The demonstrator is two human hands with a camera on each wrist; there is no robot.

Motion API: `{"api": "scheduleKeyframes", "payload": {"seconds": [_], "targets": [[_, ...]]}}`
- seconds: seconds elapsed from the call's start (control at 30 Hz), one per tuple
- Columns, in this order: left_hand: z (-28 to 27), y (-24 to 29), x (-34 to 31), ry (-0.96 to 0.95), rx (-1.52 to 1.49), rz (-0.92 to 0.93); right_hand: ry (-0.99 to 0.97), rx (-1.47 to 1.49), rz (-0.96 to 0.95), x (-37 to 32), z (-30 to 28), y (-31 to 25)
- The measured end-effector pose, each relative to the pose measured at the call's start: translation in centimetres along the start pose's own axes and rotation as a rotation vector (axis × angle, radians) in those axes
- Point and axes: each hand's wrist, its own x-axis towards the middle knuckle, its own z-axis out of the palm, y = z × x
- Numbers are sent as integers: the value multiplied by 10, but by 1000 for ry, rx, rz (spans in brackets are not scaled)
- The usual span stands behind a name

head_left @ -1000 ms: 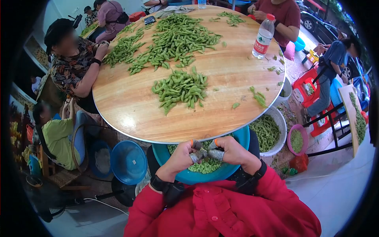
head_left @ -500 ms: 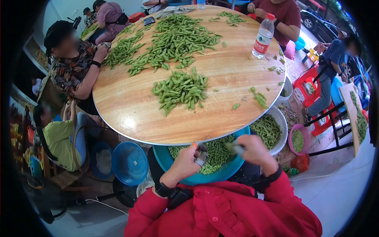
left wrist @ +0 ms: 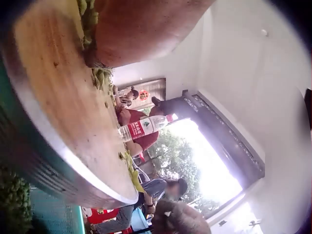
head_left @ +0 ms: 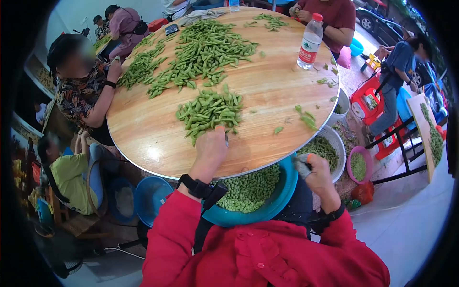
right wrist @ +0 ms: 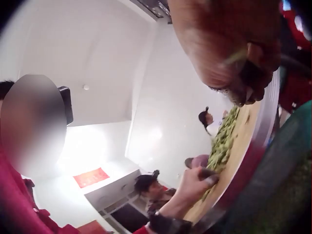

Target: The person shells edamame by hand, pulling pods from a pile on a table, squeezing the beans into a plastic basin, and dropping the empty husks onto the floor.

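My left hand (head_left: 212, 146) reaches over the table to the near edge of a small pile of green edamame pods (head_left: 213, 107). Its fingertips are mostly hidden behind the hand; in the right wrist view the left hand (right wrist: 195, 184) is right at the pods. At the right rim of a teal basin (head_left: 288, 186), my right hand (head_left: 319, 177) has its fingers curled, with grey wraps on fingers. A blurred pale-green pod (right wrist: 236, 59) shows within its curl in the right wrist view. Shelled beans (head_left: 248, 191) lie in the basin.
A white basket (head_left: 341, 160) of pods and a pink basin (head_left: 361, 162) stand at right. A large pod heap (head_left: 205, 48) and a water bottle (head_left: 311, 42) are farther back on the round table (head_left: 267, 119). A person (head_left: 81, 86) sits at the left edge.
Both hands were together over the basin, then parted. My left hand has moved forward to the small pile; the right has moved right, to the basin's rim near the white basket.
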Motion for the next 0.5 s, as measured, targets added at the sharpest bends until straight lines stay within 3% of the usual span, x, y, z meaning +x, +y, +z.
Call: {"api": "scheduleKeyframes", "payload": {"seconds": [0.13, 0.23, 0.33, 0.37, 0.47, 0.5], "targets": [[-4, -13, -20, 39, -128, 46, -103, 248, -45, 12, 44, -13], [-15, -13, -37, -226, -743, -203, -251, 354, 98, 23, 63, -28], [-17, -7, -54, -393, -1242, -324, -399, 668, 284, 33, 78, -33], [-14, -5, -59, -427, -1389, -289, -414, 682, 290, 35, 80, -37], [-35, 8, -66, -488, -1469, -401, -448, 706, 307, 36, 80, -43], [-32, 11, -69, -443, -1449, -354, -452, 705, 310, 36, 80, -43]]}}
